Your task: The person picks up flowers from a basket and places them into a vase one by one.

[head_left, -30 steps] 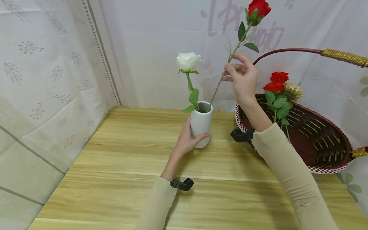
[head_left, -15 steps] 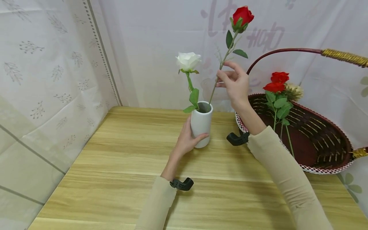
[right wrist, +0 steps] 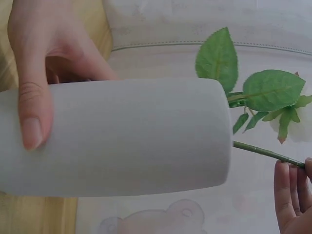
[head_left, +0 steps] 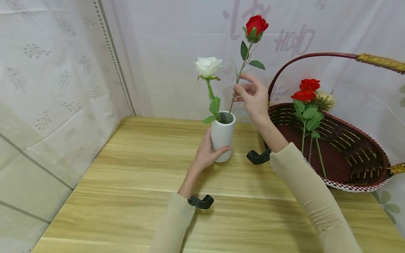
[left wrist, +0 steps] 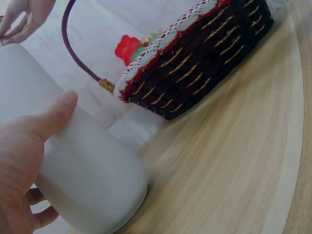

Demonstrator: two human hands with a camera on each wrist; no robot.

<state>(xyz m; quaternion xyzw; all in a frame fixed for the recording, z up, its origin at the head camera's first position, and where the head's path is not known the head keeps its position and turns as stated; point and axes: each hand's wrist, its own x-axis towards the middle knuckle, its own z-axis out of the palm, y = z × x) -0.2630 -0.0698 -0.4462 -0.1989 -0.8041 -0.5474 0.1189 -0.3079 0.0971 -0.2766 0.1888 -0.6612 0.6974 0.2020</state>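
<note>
Red rose (head_left: 255, 26) top of frame, right of centre: stem pinched in my right hand (head_left: 254, 100), lower end inside the white vase (head_left: 222, 140) mid-frame. My left hand (head_left: 206, 151) is wrapped round the vase, upright on the wood-grain table (head_left: 126, 196), white rose (head_left: 209, 67) also in it. Wicker basket (head_left: 364, 154) with flowers, frame right.

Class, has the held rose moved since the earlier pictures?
Yes: the held rose moved left and down in the head view, relative to the basket.
</note>
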